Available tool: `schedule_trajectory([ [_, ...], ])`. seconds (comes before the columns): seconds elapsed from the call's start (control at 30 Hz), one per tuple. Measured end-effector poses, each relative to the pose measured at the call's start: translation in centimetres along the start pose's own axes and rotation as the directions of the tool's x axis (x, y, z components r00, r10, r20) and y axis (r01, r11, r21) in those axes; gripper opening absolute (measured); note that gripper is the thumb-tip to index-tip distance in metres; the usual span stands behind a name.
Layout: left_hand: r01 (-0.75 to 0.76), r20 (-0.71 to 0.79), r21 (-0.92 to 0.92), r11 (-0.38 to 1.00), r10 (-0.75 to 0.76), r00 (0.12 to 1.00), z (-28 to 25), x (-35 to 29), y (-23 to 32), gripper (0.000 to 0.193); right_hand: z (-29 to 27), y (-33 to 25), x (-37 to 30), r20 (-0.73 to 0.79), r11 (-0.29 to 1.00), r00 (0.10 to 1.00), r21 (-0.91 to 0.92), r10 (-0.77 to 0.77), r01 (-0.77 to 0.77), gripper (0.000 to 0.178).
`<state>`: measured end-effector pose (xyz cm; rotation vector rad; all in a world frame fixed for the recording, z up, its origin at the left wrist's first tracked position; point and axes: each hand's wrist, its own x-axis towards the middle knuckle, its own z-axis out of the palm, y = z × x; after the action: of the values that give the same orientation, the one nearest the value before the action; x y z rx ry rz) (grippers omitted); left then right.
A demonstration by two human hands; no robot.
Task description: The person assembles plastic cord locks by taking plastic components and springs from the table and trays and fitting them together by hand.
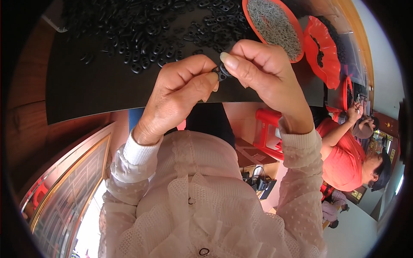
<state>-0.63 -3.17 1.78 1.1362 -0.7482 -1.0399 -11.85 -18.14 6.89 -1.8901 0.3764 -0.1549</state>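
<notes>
Small black plastic pieces with holes [222, 74] are pinched between my two hands, above the near edge of the dark table. My left hand [183, 88] is closed, thumb and forefinger gripping the left side of the pieces. On their right side, my right hand [263, 69] is closed too, its thumb pressing from above. Fingertips partly cover the pieces, so I cannot tell whether they are joined. Just beyond my hands lies a heap of similar black two-holed pieces [148, 30].
A red-rimmed bowl of small grey metal pins [275, 26] stands beyond my right hand. Right of it is a red wavy-edged dish [329, 64] holding some black pieces. A person in a red shirt [344, 163] works at the right. A red stool [269, 133] stands below the table edge.
</notes>
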Motion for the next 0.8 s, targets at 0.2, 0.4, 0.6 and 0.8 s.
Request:
schedule_trajectory([
  [0.2,-0.069,-0.031,0.009,0.998,0.069,0.997,0.1,0.1,-0.4,0.014,0.5,0.0,0.1,-0.006,0.997,0.998,-0.051,-0.063,0.063,0.027],
  [0.4,0.059,-0.072,-0.096,0.994,-0.066,0.995,0.2,0.2,0.2,0.011,0.4,1.0,0.1,-0.01,0.813,0.907,-0.449,-0.421,0.372,0.027],
  [0.6,0.041,-0.093,-0.186,0.982,-0.059,0.994,0.4,0.1,-0.2,0.015,0.9,1.3,-0.6,0.141,0.412,0.788,-0.79,-0.599,0.454,0.041],
  [0.8,0.069,-0.057,-0.107,0.992,-0.075,0.996,0.1,0.2,0.0,0.014,0.5,0.8,-0.8,0.244,0.377,0.775,-0.764,-0.583,0.524,0.039],
])
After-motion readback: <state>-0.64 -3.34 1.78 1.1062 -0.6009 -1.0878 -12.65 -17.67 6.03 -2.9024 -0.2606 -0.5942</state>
